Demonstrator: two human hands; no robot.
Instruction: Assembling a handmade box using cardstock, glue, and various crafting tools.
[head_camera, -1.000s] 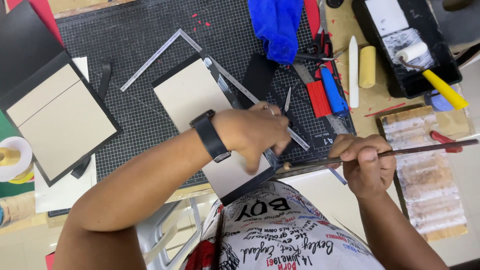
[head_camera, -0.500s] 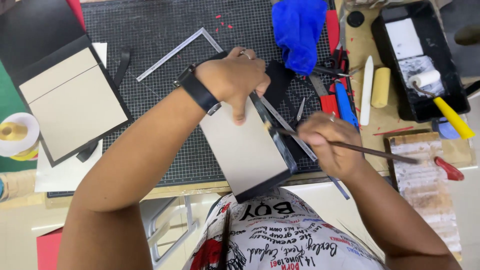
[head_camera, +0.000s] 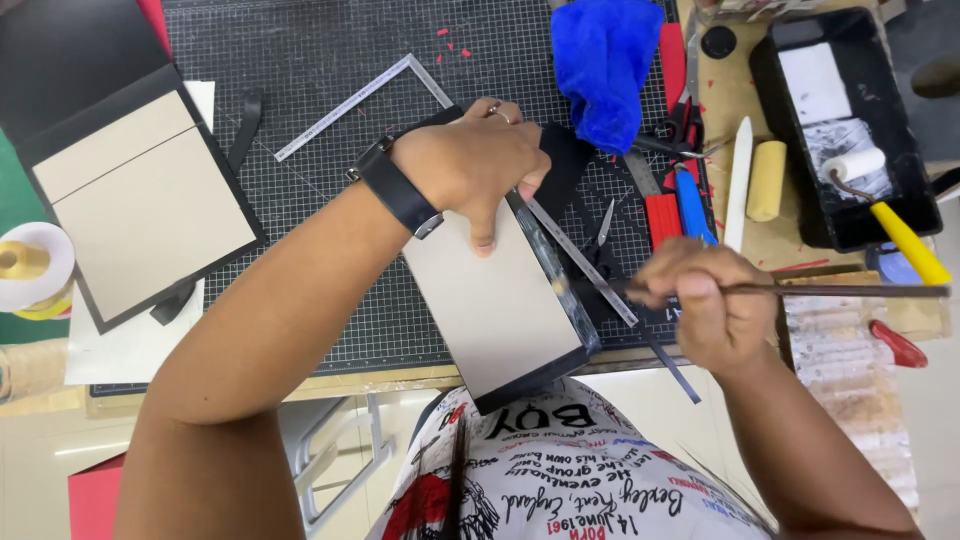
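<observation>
My left hand, with a black watch on the wrist, presses flat on the far end of a beige board that lies on black covering material on the cutting mat. My right hand grips a thin dark-handled brush. The brush tip reaches the board's right edge, where a glossy black strip runs along it. A steel ruler lies just right of the board.
A second beige-and-black cover lies at left, a metal square at the mat's far side. A blue cloth, scissors, red and blue cutters, a white folder tool and a black tray with a yellow-handled roller sit at right. Tape rolls sit far left.
The view has shifted and the board sits farther up the mat. My left hand stays on its far end. My right hand has brought the brush tip to the board's right edge.
</observation>
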